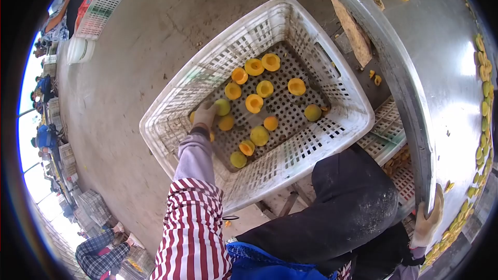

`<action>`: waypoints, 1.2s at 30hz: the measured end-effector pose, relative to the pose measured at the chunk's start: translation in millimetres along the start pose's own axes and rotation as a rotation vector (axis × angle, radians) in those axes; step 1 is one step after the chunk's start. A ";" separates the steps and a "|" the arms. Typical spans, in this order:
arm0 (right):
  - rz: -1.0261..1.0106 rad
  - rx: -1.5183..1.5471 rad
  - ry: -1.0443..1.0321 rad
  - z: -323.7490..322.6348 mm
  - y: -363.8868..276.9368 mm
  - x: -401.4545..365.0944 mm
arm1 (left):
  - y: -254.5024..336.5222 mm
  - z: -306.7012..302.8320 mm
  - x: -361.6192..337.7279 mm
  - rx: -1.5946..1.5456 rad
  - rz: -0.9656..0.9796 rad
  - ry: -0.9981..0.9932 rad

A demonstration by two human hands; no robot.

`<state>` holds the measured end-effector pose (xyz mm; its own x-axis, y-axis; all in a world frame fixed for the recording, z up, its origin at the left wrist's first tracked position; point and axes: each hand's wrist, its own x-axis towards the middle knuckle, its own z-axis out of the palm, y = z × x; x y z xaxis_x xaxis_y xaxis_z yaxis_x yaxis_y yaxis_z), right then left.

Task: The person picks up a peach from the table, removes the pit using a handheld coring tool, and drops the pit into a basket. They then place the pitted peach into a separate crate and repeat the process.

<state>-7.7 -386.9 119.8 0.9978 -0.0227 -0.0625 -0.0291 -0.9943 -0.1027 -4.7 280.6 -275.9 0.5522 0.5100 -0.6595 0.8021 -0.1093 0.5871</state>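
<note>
My gloved left hand (206,114) reaches down into a white plastic crate (181,80). Its fingers are closed at a yellow-green peach half (222,107), seemingly gripping it; the fingertips are partly hidden. Several other peach halves lie scattered on the crate's perforated floor. Some show orange hollowed insides, like this peach half (254,103); others lie skin up, like this green-yellow peach half (259,136). My gloved right hand (427,222) is at the lower right, wrapped round the raised rim of a metal table (423,140).
Slices of fruit (485,109) line the table's far side. Under the table are a wooden board (350,31) and another crate (386,129). My dark-trousered leg (337,202) is beside the crate. Other people work at the left, near stacked crates (104,5) and a white bucket (80,51).
</note>
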 end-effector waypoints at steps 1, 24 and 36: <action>0.001 0.001 0.002 0.7 -0.3 0.5 | 26.4 1.8 -22.3 0.001 0.002 0.000; -0.080 -0.024 0.014 -2.8 -4.9 7.5 | 221.0 162.0 9.3 0.249 0.366 -0.370; -0.086 -0.041 0.023 -2.6 -6.6 10.4 | 172.6 233.8 -76.1 0.937 1.029 -0.160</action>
<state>3.1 -380.9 122.5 0.9976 0.0608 -0.0326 0.0586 -0.9961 -0.0659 144.9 23.5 -234.1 0.9470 -0.2401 -0.2136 -0.1559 -0.9245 0.3479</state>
